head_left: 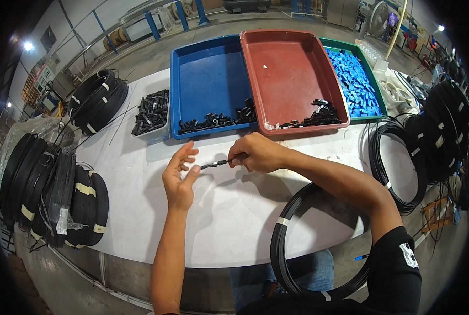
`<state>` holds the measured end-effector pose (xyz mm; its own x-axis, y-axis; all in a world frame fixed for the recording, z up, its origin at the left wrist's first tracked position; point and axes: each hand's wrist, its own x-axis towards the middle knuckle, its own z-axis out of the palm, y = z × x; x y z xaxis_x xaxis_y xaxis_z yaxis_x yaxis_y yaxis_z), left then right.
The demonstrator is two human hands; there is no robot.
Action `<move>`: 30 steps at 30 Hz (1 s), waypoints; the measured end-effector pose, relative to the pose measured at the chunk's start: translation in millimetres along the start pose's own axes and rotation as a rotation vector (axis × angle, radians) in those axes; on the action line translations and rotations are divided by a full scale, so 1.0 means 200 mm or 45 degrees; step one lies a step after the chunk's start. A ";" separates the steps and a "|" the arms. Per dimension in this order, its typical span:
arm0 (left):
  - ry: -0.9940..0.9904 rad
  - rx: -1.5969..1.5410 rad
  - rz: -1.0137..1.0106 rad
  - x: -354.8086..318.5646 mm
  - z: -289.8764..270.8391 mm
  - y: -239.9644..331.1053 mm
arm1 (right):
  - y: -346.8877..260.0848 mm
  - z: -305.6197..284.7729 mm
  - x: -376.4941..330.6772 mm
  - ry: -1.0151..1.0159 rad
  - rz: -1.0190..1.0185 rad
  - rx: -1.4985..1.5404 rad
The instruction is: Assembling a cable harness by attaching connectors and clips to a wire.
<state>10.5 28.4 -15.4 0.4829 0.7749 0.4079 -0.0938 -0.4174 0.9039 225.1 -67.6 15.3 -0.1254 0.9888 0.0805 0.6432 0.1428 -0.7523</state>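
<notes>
Coils of black cable, the left coils (61,194), crowd the left edge of the tabletop (124,210), and white surface shows between them and the left forearm (169,252). The bin (158,136), blue tray (208,73), red tray (287,68) and green tray (371,117) line the far side, their near rims bounding the room beyond the hands. The near edge curves under the left forearm, and the lap coil (277,247) crosses it farther right; the right coils (436,142) crowd the right edge. The left hand (181,176) has its grip spread, thumb apart from the fingers, thumb tip just beside the connector (219,164); I cannot tell whether they touch. That slim black connector is between the hands, above the tabletop, short of the blue tray. The right hand (260,152) has its grip pressed together, thumb and fingers pinching the connector's right end.
</notes>
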 end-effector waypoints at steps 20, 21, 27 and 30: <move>-0.149 0.319 -0.377 -0.05 0.08 0.03 | 0.04 0.19 -0.03 0.436 -0.663 -0.806; -0.148 0.410 -0.256 -0.05 0.07 0.03 | 0.05 0.19 -0.02 0.447 -0.722 -0.839; -0.168 0.274 -0.373 -0.06 0.03 0.03 | 0.04 0.20 0.00 0.550 -0.953 -1.036; -0.281 0.318 -0.349 -0.05 0.04 0.03 | 0.05 0.19 -0.01 0.567 -0.989 -1.076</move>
<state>12.1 13.5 -14.5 0.6380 0.7641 0.0954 0.2643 -0.3337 0.9049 202.3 -69.8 -16.9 -0.5307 0.5335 0.6586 0.8203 0.5187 0.2409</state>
